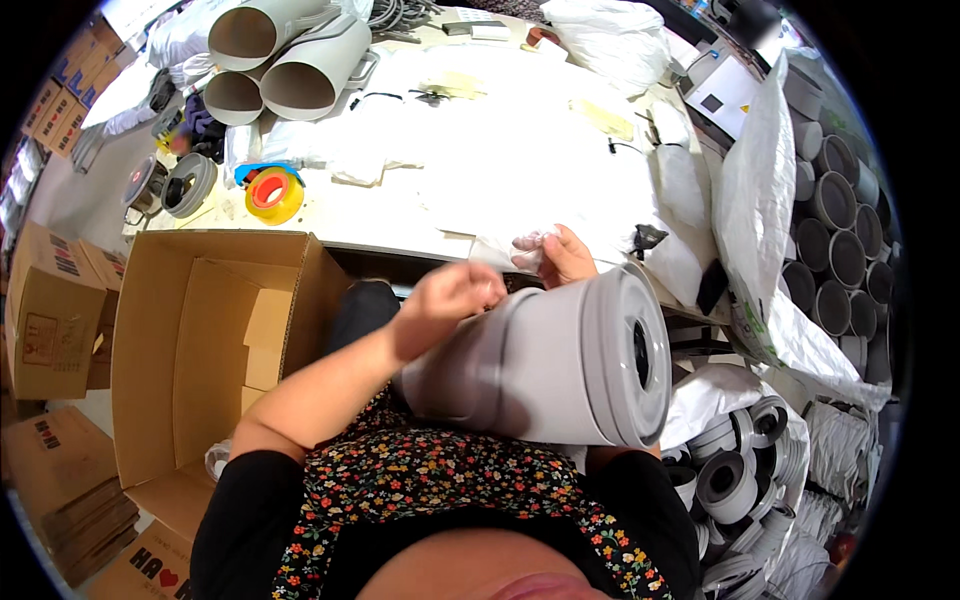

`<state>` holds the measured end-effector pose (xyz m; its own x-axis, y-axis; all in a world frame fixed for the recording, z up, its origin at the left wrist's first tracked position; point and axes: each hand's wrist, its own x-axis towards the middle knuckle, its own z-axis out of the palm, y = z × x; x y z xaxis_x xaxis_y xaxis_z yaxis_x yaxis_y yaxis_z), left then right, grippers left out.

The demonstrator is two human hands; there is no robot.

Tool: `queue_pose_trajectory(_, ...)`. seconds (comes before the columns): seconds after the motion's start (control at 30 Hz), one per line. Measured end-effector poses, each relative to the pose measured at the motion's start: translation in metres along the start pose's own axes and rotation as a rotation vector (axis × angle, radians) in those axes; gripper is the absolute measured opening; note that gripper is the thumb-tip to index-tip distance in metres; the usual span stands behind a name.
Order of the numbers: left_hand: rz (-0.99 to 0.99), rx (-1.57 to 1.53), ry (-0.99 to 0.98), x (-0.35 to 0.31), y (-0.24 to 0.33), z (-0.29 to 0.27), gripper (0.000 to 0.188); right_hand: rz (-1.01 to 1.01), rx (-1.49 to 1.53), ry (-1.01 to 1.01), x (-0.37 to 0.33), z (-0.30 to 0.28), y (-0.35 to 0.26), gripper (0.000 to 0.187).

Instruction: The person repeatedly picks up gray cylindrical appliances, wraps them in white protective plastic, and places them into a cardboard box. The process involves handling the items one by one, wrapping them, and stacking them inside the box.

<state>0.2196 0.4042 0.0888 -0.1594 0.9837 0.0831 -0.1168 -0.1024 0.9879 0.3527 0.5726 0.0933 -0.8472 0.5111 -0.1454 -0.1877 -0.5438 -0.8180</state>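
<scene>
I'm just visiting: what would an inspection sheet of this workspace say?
Surface: pale worktable, largely covered by white plastic.
Main item: grey cylindrical container, sideways across the lap.
Clutter: yellow tape roll, grey tubes.
Hands: left hand blurred by the container, right hand just beyond; grips unclear.
Cables: grey coils at the far edge, possibly cables.
Surroundings: open cardboard box left, white sack of grey parts right.

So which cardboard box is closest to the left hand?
The large open-topped cardboard box, beside the lap on the left hand's side. Its inside shows wide open; the other cardboard boxes lie farther out.
</scene>
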Motion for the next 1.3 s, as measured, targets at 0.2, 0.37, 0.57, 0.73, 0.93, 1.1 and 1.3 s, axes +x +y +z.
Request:
queue_pose_trajectory(0.2,0.095,0.343,0.185,0.08,0.001,0.024,0.026,0.022,0.007,0.09,-0.003,-0.024,-0.006,0.022)
queue_pose_trajectory(0.37,0.204,0.164,0.472,0.103,-0.039,-0.008,0.018,-0.123,0.124,0.181,0.003,-0.035,-0.009,0.024)
queue_pose_trajectory(0.57,-0.131,-0.26,0.504,0.087,0.017,-0.036,0.014,-0.29,0.326,0.211,-0.046,-0.064,-0.025,0.029)
queue_pose_trajectory(0.73,0.4,0.222,-0.078,0.016,0.08,0.015,0.013,-0.515,-0.304,0.371,-0.179,-0.068,-0.089,0.028)
queue_pose_trajectory(0.93,-0.086,-0.186,0.375,0.013,0.001,0.001,0.008,-0.239,-0.907,-0.266,-0.179,-0.002,-0.065,0.038)
queue_pose_trajectory(1.1,0.201,0.961,0.239,-0.068,-0.091,-0.053,0.008,-0.24,-0.712,0.329,-0.188,-0.023,0.063,0.04)
queue_pose_trajectory(1.3,0.225,0.952,0.468,-0.123,-0.034,-0.046,0.022,0.174,-1.029,-0.17,-0.141,-0.011,0.14,0.022)
